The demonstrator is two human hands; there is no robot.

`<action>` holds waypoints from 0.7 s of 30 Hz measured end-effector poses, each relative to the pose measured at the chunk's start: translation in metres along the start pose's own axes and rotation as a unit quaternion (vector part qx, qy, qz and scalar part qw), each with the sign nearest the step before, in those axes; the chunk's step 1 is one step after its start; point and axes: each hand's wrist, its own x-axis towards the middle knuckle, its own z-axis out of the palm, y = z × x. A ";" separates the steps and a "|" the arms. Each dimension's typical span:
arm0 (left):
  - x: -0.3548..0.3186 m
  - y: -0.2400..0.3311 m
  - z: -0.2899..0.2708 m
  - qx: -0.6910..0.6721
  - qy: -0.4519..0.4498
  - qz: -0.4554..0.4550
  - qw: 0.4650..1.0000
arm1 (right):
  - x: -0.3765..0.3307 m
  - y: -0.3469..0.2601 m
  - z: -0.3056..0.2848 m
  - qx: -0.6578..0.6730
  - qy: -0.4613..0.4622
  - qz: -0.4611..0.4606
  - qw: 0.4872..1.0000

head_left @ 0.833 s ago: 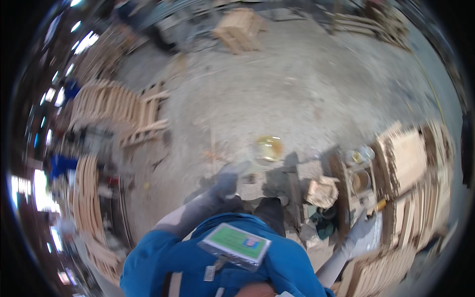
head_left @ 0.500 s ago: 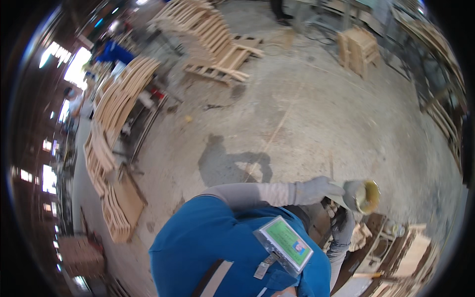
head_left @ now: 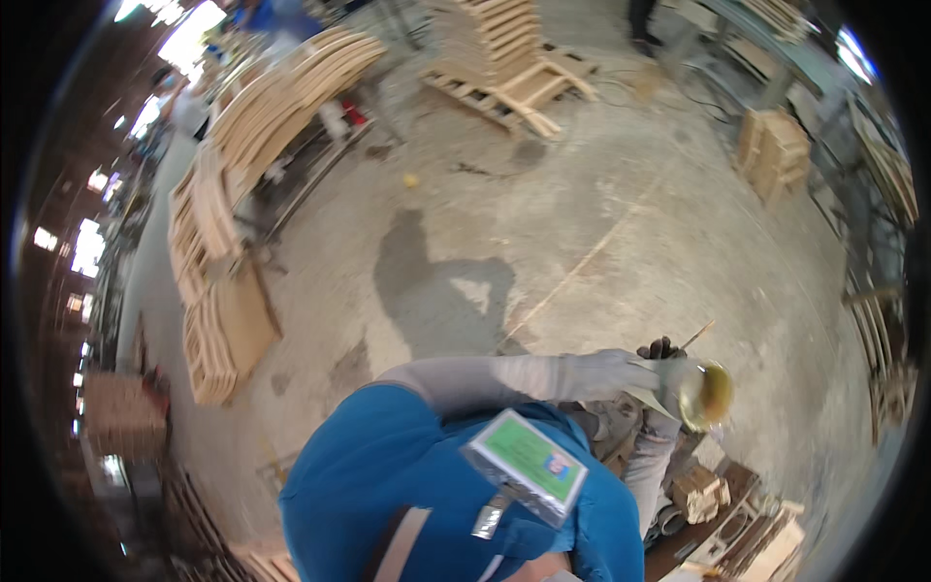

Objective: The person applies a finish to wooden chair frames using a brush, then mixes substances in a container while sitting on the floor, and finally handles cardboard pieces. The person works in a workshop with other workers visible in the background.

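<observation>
My left hand (head_left: 606,376), in a light grey glove, grips a pale cup (head_left: 690,380) from its side. The cup is tilted, its mouth turned to the right, and yellow-brown residue or glue coats its inside. Beyond the cup, the dark-gloved fingers of my right hand (head_left: 659,347) are closed around a thin brush-like stick (head_left: 698,335) with a brownish tip. The left hand and the cup hide much of the right hand. My right forearm (head_left: 650,461), in a grey sleeve, rises from below.
Wooden blocks (head_left: 700,493) and a cluttered board (head_left: 732,524) lie at the lower right. Curved wooden frames (head_left: 286,92) line a rack at the left. A slatted wooden stack (head_left: 495,44) rests on a pallet; a wooden stool-like piece (head_left: 773,150) stands far right. Other people are farther back.
My right hand has moved from below the left hand to beyond it, and the stick now shows. The cup stays in my left hand. The view has shifted, moving the background.
</observation>
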 end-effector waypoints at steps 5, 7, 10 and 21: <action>-0.001 0.009 -0.026 -0.099 0.008 -0.076 0.992 | -0.010 0.024 -0.034 0.296 0.085 0.176 0.935; 0.001 0.008 -0.028 0.062 -0.040 -0.084 0.994 | -0.022 0.022 -0.050 0.556 0.310 0.324 0.700; 0.008 0.005 -0.027 0.227 -0.018 -0.068 0.971 | -0.056 0.009 -0.079 0.472 0.335 0.352 0.736; 0.068 -0.014 0.052 -0.029 0.146 -0.106 0.983 | -0.193 0.010 -0.183 0.426 0.373 0.400 0.721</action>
